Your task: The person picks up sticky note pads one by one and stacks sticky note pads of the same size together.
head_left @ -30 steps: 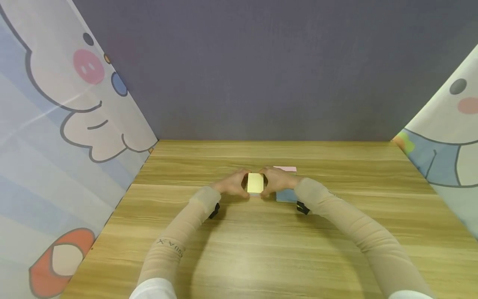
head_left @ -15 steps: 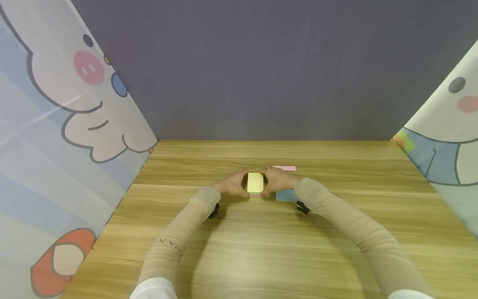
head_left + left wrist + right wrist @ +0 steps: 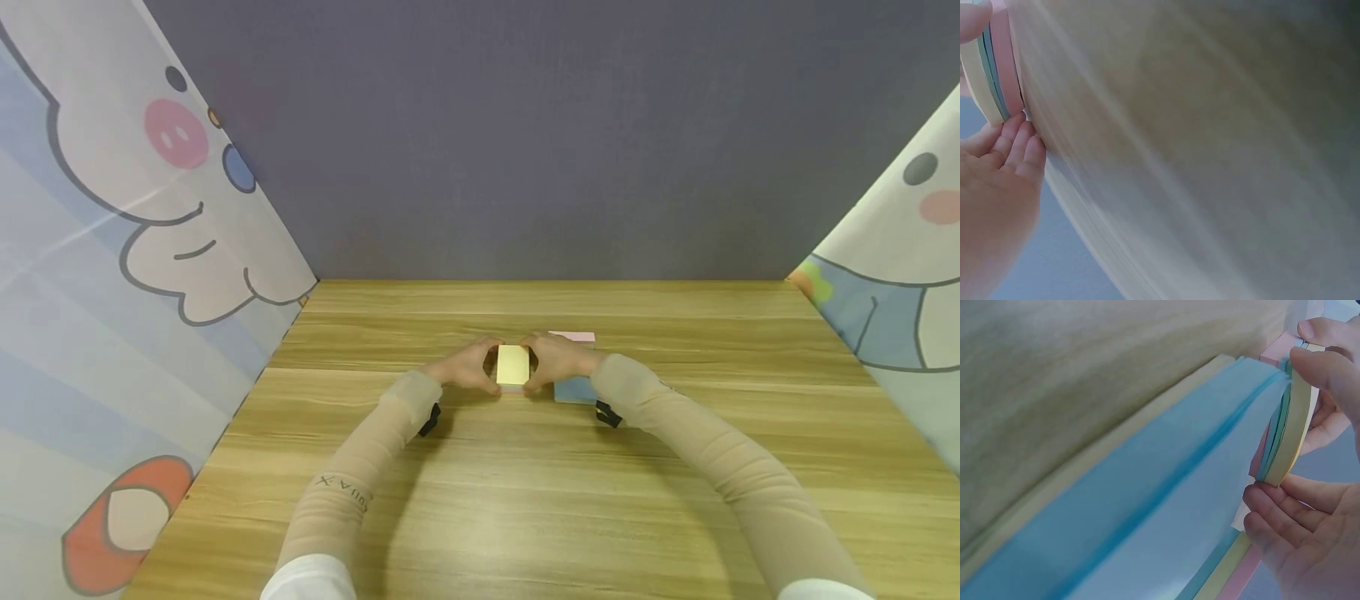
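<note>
A small stack of sticky note pads (image 3: 513, 365) lies on the table, yellow uppermost. In the right wrist view its layers show yellow, green, blue and pink. My left hand (image 3: 469, 367) grips the stack's left side, thumb at the near corner and fingers at the far one. From the right, my right hand (image 3: 555, 361) holds it the same way, so the stack sits between both hands. In the left wrist view the pink pad (image 3: 1009, 69) is the layer nearest the wood, with fingertips right at its edge.
Beneath and beside my right wrist lies a larger pile of sticky notes with a blue pad (image 3: 574, 391) and a pink pad (image 3: 573, 337) at the far end. The wooden table (image 3: 510, 483) meets a grey back panel (image 3: 525, 150); cartoon-printed sheets (image 3: 90, 317) flank it.
</note>
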Demonstrator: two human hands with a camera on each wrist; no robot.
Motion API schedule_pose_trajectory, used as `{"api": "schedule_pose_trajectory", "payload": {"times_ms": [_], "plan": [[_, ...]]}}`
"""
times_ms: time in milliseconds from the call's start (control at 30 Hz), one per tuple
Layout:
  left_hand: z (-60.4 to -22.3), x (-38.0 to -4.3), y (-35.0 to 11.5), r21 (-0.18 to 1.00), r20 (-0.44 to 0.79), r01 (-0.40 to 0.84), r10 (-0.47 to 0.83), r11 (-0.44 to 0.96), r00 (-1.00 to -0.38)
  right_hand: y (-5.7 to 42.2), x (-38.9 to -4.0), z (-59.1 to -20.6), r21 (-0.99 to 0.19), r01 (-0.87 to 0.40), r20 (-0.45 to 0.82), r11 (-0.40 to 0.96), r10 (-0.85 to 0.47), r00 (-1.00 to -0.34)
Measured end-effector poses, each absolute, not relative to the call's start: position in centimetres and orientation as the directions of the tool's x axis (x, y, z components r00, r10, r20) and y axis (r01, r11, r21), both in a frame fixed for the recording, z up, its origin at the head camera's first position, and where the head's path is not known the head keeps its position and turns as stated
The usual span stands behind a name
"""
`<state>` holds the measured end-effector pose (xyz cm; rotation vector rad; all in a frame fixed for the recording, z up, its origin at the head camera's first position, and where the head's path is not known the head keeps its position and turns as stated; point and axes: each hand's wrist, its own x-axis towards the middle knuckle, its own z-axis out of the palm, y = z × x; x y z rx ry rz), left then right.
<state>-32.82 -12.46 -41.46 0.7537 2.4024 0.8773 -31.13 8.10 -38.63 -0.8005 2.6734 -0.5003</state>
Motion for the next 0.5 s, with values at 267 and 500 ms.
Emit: {"api": "schedule_pose_trajectory", "payload": {"times_ms": [267, 500], "plan": [[-41.9, -32.8, -12.6, 0.662, -0.25, 0.346, 0.631, 0.664, -0.734, 8.1, -31.1, -39.0, -0.43, -0.456, -0.187, 0.78, -0.571, -0.8], [-41.3, -32.2, -13.8, 0.67, -0.262, 0.333, 0.631, 0.664, -0.73, 9.0, -29.9, -37.7, -0.413, -0.505, -0.106, 0.758, -0.59, -0.8]]}}
